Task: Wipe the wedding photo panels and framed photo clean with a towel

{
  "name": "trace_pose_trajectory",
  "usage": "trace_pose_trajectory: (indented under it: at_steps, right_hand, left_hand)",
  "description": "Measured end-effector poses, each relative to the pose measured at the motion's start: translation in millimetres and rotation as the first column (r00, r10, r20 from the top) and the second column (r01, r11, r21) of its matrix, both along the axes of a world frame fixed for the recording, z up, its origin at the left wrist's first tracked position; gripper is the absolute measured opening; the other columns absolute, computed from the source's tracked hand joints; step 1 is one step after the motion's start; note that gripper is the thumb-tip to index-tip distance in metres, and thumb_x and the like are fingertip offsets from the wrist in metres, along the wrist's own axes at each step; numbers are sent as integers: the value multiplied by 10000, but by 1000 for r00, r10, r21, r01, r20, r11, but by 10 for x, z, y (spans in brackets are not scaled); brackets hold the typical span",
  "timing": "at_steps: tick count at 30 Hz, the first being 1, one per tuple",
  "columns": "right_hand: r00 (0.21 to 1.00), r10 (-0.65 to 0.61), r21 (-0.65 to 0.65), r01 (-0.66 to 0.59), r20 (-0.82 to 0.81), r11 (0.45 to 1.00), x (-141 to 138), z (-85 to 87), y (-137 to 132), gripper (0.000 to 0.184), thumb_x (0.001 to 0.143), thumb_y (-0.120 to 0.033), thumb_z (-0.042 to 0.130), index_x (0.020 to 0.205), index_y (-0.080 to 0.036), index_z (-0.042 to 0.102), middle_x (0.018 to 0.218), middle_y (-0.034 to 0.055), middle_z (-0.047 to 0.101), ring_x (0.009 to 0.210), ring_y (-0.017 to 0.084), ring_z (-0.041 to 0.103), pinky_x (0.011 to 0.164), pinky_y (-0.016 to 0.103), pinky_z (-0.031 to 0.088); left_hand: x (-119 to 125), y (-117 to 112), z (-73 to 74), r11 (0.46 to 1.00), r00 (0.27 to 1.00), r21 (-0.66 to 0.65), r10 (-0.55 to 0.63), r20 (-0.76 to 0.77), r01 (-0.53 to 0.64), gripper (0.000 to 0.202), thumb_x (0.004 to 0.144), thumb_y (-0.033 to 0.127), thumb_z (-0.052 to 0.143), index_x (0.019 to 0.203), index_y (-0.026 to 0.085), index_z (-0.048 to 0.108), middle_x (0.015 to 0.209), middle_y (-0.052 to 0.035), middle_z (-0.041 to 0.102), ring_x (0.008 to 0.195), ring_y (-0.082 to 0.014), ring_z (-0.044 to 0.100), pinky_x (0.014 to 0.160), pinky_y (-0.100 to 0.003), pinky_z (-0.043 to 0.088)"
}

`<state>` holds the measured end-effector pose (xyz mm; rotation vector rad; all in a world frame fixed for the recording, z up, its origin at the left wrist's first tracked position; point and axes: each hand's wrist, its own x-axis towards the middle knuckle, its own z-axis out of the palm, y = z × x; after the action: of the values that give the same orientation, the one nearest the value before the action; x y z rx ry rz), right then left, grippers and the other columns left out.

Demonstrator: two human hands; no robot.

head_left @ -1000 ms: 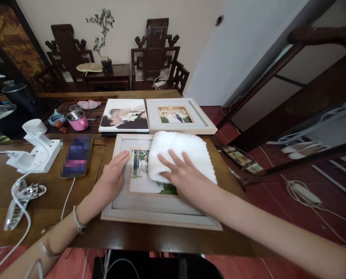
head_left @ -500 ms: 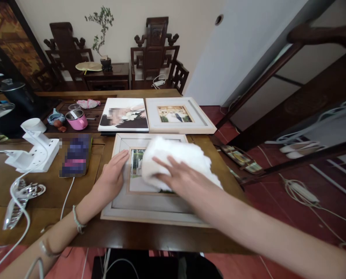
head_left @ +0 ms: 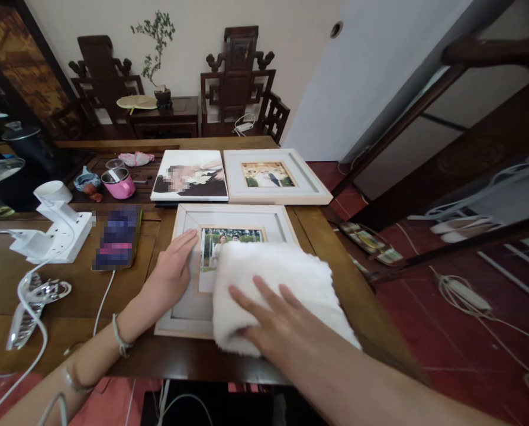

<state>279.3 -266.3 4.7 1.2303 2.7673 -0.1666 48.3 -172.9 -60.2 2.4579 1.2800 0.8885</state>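
Observation:
A pale wooden picture frame [head_left: 189, 225] with a photo lies flat at the near edge of the wooden table [head_left: 69, 296]. My left hand [head_left: 172, 271] rests flat on the frame's left side, fingers together and stretched out. My right hand [head_left: 273, 322] presses flat, fingers spread, on a fluffy white cloth [head_left: 277, 278] that covers the frame's lower right part. The top of the photo shows above the cloth.
Behind lie an unframed print [head_left: 190, 176] and a second white frame [head_left: 273, 176]. To the left are a phone [head_left: 117, 238], a white power strip [head_left: 51, 234] with cables, a pink cup [head_left: 118, 183]. Carved chairs [head_left: 238, 83] stand at the wall. Red floor lies to the right.
My right hand has dragged the white cloth from the frame's upper right down toward me, uncovering the top of the photo. My left hand has stayed put.

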Motion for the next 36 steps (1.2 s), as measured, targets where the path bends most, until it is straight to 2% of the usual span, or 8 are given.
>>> trace_pose_trajectory:
  at_steps: [5, 10, 15, 20, 26, 31, 34, 36]
  right_hand:
    - [1000, 24, -84, -25, -16, 996, -37, 43, -57, 293, 800, -143, 666, 1040, -296, 731, 1456, 61, 470, 1296, 460, 410, 941, 648, 448]
    - [998, -16, 102, 10, 57, 995, -62, 79, 536, 542, 799, 42, 546, 1269, -219, 611, 1538, 144, 299, 1369, 464, 256, 1026, 682, 331]
    - [995, 1, 237, -24, 97, 971, -82, -9, 978, 393, 851, 8, 495, 1175, -137, 665, 1561, 149, 240, 1395, 473, 146, 1064, 693, 247]
    - [998, 52, -46, -50, 48, 998, -206, 149, 620, 442, 802, -10, 576, 1197, -189, 662, 1542, 155, 288, 1382, 475, 201, 1037, 709, 268]
    - [978, 188, -376, -207, -89, 903, -194, 503, 179, 529, 700, -36, 652, 1170, -278, 658, 1466, 51, 460, 1332, 356, 407, 1000, 541, 453]
    - [999, 41, -32, -40, 32, 999, -285, 368, 585, 568, 714, 10, 620, 1227, -231, 637, 1504, 101, 391, 1363, 410, 328, 1051, 619, 356]
    - [999, -27, 228, 16, 43, 974, -437, 167, 938, 400, 867, -46, 499, 1206, -189, 656, 1527, 115, 340, 1379, 422, 283, 1062, 645, 314]
    - [999, -18, 276, 5, 44, 961, -526, 82, 1070, 376, 921, -73, 423, 1184, -181, 670, 1526, 109, 346, 1379, 425, 281, 1051, 662, 317]
  left_hand:
    - [-2, -5, 7, 1000, 1000, -6, 1, -11, -1, 570, 807, -14, 349, 1338, 140, 488, 1411, -152, 508, 1347, -245, 437, 1109, -515, 370]
    - [1, -3, 4, 1000, 1000, -29, 9, -15, -9, 571, 809, -4, 353, 1349, 133, 480, 1415, -157, 503, 1349, -253, 432, 1107, -535, 359]
    - [27, -23, 3, 998, 999, -43, 35, -3, -35, 501, 876, 54, 359, 1353, 149, 478, 1424, -150, 494, 1357, -250, 420, 1112, -545, 344]
    - [44, -41, 0, 998, 999, -41, 45, 10, -45, 451, 922, 118, 359, 1358, 151, 471, 1436, -152, 479, 1367, -251, 404, 1120, -534, 336]
    - [54, -28, 53, 997, 999, -68, 30, 43, -27, 414, 951, 180, 336, 1328, 158, 505, 1422, -145, 497, 1355, -239, 421, 1124, -502, 340]
    - [125, -93, 234, 972, 985, -205, 135, 103, -112, 475, 998, 355, 288, 1392, 128, 424, 1442, -153, 473, 1350, -251, 423, 1135, -498, 311]
    - [143, -129, 305, 972, 977, -216, 129, 170, -91, 578, 1000, 450, 244, 1453, 99, 312, 1491, -175, 397, 1386, -246, 370, 1150, -458, 286]
    - [135, -135, 311, 979, 974, -190, 108, 199, -69, 624, 994, 497, 232, 1465, 90, 282, 1509, -185, 363, 1403, -245, 340, 1158, -439, 270]
